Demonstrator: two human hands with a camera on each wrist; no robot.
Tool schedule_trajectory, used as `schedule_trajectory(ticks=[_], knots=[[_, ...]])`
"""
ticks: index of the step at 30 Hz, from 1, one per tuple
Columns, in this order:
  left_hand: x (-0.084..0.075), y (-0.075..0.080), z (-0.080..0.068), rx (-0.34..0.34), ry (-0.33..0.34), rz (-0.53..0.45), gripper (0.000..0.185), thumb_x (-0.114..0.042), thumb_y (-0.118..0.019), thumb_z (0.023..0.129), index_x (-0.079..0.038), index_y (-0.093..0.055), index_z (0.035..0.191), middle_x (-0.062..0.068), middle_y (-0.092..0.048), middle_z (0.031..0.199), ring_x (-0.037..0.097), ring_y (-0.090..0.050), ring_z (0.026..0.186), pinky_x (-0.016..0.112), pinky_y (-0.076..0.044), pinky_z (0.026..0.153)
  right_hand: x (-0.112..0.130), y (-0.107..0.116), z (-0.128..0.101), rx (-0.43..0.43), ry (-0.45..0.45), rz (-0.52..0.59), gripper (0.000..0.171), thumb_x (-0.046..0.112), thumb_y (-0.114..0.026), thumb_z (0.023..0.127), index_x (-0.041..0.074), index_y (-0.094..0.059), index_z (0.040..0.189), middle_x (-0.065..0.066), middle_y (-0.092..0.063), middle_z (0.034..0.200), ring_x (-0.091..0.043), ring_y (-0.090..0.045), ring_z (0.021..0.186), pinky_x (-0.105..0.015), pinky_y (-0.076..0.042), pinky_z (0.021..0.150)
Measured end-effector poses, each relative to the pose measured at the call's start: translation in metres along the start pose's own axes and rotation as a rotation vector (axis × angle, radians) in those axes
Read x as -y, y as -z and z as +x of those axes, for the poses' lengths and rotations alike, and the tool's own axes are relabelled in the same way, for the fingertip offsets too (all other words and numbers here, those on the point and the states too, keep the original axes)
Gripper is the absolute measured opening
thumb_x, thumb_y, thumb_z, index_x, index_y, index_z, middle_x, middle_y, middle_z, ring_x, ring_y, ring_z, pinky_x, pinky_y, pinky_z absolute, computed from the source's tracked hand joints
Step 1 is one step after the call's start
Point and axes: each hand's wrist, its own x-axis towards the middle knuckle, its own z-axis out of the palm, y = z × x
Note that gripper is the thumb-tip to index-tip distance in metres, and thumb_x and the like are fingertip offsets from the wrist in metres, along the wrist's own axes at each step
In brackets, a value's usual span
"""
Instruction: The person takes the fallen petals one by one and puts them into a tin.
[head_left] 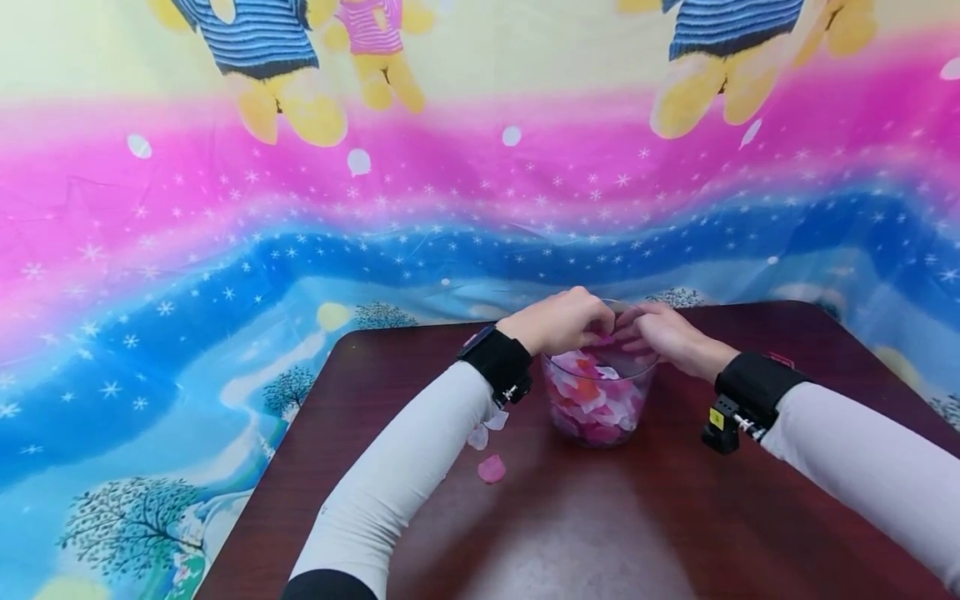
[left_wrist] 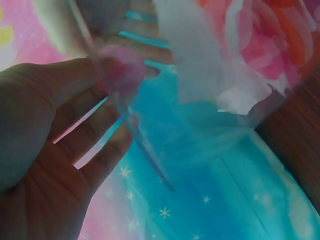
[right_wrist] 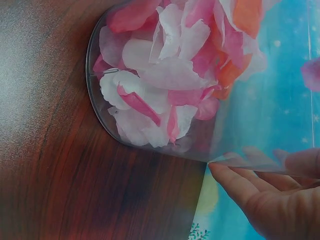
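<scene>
A clear plastic container (head_left: 643, 392) full of pink, white and orange petals (head_left: 592, 404) stands on the table. My left hand (head_left: 566, 321) is over its left rim and pinches a pink petal (left_wrist: 122, 70) between thumb and fingers. In the left wrist view, the container's wall crosses in front of this hand. My right hand (head_left: 675, 337) is at the right side of the rim, holding the container's wall between thumb and fingers. In the right wrist view, the fingers (right_wrist: 235, 185) lie along the wall, with the thumb near the rim; the petals (right_wrist: 165, 75) show through the plastic.
A loose pink petal (head_left: 492, 469) and pale petals (head_left: 480, 435) lie on the dark red-brown table (head_left: 585, 533), left of the container. A printed cloth (head_left: 420, 208) hangs behind the table. A small red item (head_left: 782, 360) is partly hidden behind the right wrist.
</scene>
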Motion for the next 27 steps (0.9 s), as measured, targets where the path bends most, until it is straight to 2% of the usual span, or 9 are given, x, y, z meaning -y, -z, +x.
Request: schedule_trajectory(ticks=[4,7,12,14,17,21,27], knots=[[0.001,0.0,-0.005,0.013,0.021,0.028,0.019,-0.009,-0.071,0.097,-0.01,-0.075,0.115,0.002,-0.073,0.108,0.012,-0.064,0.099,0.019,-0.05,0.09,0.0,-0.002,0.001,-0.013,0.0,-0.009,0.053,0.006,-0.025,0.099,-0.011,-0.037,0.148,-0.035,-0.045,0.148,-0.051,-0.048,0.134,-0.056,-0.049,0.102],[0.007,0.005,-0.018,-0.003,0.046,0.044,0.022,-0.011,-0.068,0.099,-0.011,-0.072,0.121,0.003,-0.071,0.117,0.013,-0.065,0.107,0.023,-0.049,0.097,0.001,-0.004,0.002,-0.015,-0.002,-0.012,0.053,0.005,-0.025,0.098,-0.011,-0.037,0.147,-0.035,-0.045,0.148,-0.051,-0.047,0.135,-0.057,-0.049,0.103],[0.022,0.016,-0.055,-0.042,0.105,0.035,0.026,-0.014,-0.067,0.1,-0.01,-0.069,0.125,0.004,-0.069,0.125,0.017,-0.065,0.111,0.028,-0.049,0.1,-0.001,0.001,0.0,-0.024,0.005,-0.017,0.053,0.003,-0.025,0.096,-0.011,-0.037,0.146,-0.035,-0.045,0.148,-0.051,-0.048,0.135,-0.056,-0.05,0.101],[0.029,0.016,-0.077,-0.042,0.143,0.014,0.026,-0.014,-0.069,0.099,-0.009,-0.069,0.125,0.005,-0.069,0.124,0.018,-0.066,0.109,0.028,-0.051,0.097,-0.001,0.002,0.001,-0.018,0.012,-0.02,0.054,0.002,-0.025,0.095,-0.011,-0.036,0.146,-0.035,-0.044,0.149,-0.051,-0.047,0.135,-0.056,-0.05,0.101],[0.042,0.007,-0.106,-0.015,0.178,-0.021,0.024,-0.012,-0.071,0.098,-0.007,-0.07,0.121,0.007,-0.07,0.119,0.02,-0.068,0.105,0.029,-0.053,0.094,-0.002,0.005,0.001,-0.003,0.016,-0.028,0.055,0.002,-0.024,0.095,-0.012,-0.034,0.147,-0.036,-0.043,0.149,-0.052,-0.046,0.136,-0.057,-0.049,0.103],[0.058,-0.014,-0.141,0.067,0.217,-0.054,0.021,-0.012,-0.074,0.095,-0.007,-0.072,0.115,0.008,-0.072,0.113,0.022,-0.069,0.103,0.032,-0.054,0.092,-0.004,0.009,0.0,0.01,0.025,-0.051,0.055,0.002,-0.023,0.097,-0.012,-0.032,0.149,-0.037,-0.041,0.15,-0.053,-0.045,0.136,-0.058,-0.048,0.103],[0.071,-0.041,-0.201,0.163,0.337,-0.092,0.022,-0.008,-0.078,0.091,-0.007,-0.073,0.112,0.009,-0.073,0.11,0.023,-0.07,0.099,0.034,-0.056,0.088,-0.004,0.002,0.006,0.026,0.035,-0.063,0.052,0.003,-0.025,0.099,-0.011,-0.033,0.149,-0.036,-0.042,0.15,-0.053,-0.046,0.135,-0.057,-0.05,0.101]])
